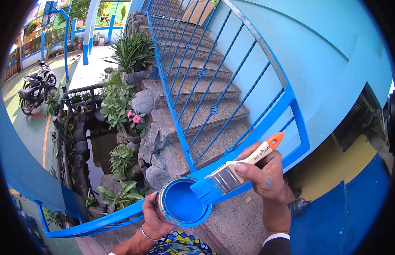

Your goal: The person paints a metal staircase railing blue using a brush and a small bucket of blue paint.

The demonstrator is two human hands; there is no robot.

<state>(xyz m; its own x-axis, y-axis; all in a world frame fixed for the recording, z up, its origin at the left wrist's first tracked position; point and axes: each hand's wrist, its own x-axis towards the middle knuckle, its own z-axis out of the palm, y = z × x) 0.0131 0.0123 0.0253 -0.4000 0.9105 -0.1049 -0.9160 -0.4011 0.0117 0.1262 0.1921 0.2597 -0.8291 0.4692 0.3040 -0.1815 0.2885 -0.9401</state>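
Note:
An open can of blue paint [184,202] is held from its left side by my left hand [156,219], whose fingers wrap round it. My right hand [263,174] grips a paintbrush [248,160] by its pale wooden handle with an orange tip. The brush's bristles are coated in blue and sit over the right rim of the can; whether they touch it I cannot tell. Blue spots mark my right hand. Just behind the brush and can runs the blue metal railing [299,127], with twisted bars and a partly greyish top rail.
Tiled stairs [206,91] rise behind the railing beside a light blue wall [324,55]. Rocks [157,176], plants [121,157] and a dark pond [99,148] lie to the left. Two motorcycles [36,87] stand farther off. A blue and yellow surface [333,212] is at the right.

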